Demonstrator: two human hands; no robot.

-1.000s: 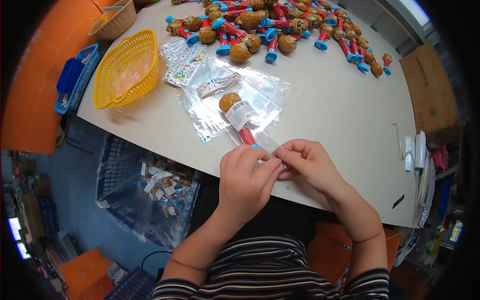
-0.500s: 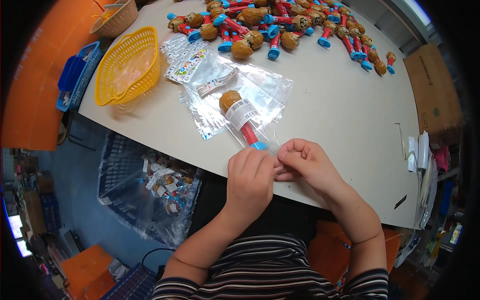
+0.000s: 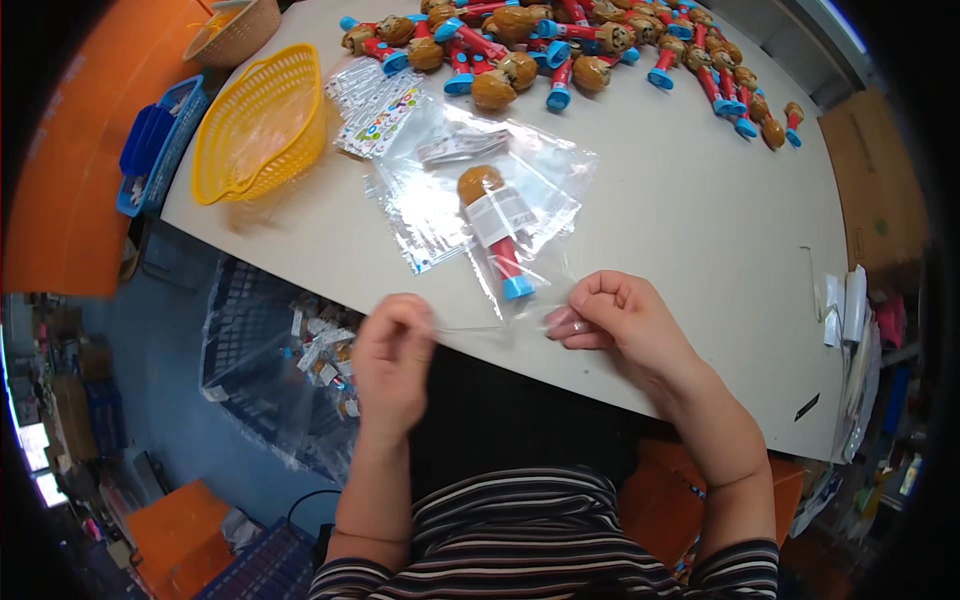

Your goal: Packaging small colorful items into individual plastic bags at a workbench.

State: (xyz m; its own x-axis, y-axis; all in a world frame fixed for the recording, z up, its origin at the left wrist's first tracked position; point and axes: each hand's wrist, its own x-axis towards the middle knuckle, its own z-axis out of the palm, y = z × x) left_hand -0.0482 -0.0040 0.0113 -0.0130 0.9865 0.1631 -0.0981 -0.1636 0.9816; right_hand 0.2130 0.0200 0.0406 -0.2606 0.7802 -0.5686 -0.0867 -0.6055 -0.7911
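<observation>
A candy-dispenser-like toy figure with a brown rounded head (image 3: 481,183), a red stem and a blue foot lies inside a clear plastic bag (image 3: 545,265) near the table's front edge. A white printed label (image 3: 500,215) wraps around it below the head. My right hand (image 3: 615,315) is closed on the bag's near right corner, thumb against fingers. Left of it, my left hand (image 3: 392,355) is pinched at the table edge, slightly blurred. A thin clear strip (image 3: 470,329) runs from its fingertips toward the mouth of the bag.
More flat clear bags (image 3: 425,220) lie under the bagged toy, beside printed cards (image 3: 385,120). Many similar toys (image 3: 520,70) are heaped at the far side. A yellow basket (image 3: 215,165) stands left. Below the edge, a blue crate (image 3: 225,340) holds bagged toys; a cardboard box (image 3: 870,180) stands right.
My left hand has moved left, away from my right hand, drawing out a thin clear strip. My right hand keeps its hold at the bag's corner. The view has shifted slightly.
</observation>
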